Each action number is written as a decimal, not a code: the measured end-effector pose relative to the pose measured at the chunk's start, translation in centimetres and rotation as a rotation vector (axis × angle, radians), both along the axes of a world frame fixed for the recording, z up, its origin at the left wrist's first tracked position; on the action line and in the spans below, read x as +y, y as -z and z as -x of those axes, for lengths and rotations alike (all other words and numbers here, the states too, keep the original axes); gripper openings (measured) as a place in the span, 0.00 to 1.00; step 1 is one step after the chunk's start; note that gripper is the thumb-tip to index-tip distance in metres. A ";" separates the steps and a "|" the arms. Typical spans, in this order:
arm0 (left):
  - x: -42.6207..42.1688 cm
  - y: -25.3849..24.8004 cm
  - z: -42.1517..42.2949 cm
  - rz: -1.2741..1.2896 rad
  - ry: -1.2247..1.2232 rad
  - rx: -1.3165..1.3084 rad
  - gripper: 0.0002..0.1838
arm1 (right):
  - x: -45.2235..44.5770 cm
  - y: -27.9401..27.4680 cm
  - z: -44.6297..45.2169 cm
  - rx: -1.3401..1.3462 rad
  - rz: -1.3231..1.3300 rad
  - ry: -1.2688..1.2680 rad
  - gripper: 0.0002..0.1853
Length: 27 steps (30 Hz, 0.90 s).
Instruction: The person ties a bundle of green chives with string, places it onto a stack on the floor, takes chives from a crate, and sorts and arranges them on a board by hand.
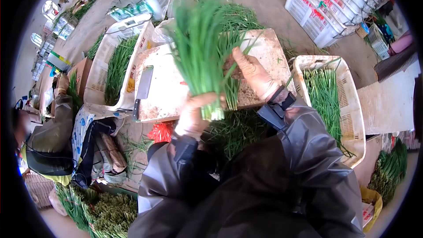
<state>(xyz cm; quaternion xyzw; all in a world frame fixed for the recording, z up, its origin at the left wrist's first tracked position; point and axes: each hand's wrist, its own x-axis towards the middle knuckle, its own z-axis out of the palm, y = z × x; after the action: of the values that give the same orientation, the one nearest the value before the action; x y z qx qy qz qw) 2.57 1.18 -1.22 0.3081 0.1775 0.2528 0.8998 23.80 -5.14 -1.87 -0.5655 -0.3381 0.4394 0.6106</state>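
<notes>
A large bunch of long green stalks (200,57) stands upright in my left hand (194,113), whose fingers wrap round it just above the pale cut ends. Motion blurs its leafy top. My right hand (253,71) is at the right part of the white board (159,72), thumb raised and apart from the curled fingers, beside loose green stalks (231,90) lying on the board. Whether those fingers grip any stalks cannot be made out. A cleaver (144,88) with a dark handle rests at the board's left edge.
White crates with green stalks flank the board, one at the left (99,79) and one at the right (351,119). Stacked white crates (315,11) stand at the back right. A co-worker's sleeve (59,123) shows at the left. A red plastic bundle (160,133) lies below the board.
</notes>
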 end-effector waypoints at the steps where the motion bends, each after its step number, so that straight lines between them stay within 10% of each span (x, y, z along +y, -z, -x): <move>1: 1.1 -0.2 0.5 0.004 -0.043 -0.036 0.28 | 0.9 0.4 -0.1 -0.027 0.023 -0.014 0.42; 11: 8.5 1.4 4.2 0.221 -0.342 -0.134 0.22 | 6.1 4.5 0.2 -1.173 0.336 -0.201 0.22; 27: 7.9 2.7 1.8 0.112 -0.315 0.161 0.16 | 9.1 6.5 0.7 -1.217 0.389 -0.077 0.11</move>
<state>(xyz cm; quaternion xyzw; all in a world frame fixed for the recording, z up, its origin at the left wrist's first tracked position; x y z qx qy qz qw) 0.74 9.10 -3.89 0.2451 0.3089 0.3549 0.8477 23.12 3.99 -8.33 -0.8017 -0.5585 0.1146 0.1794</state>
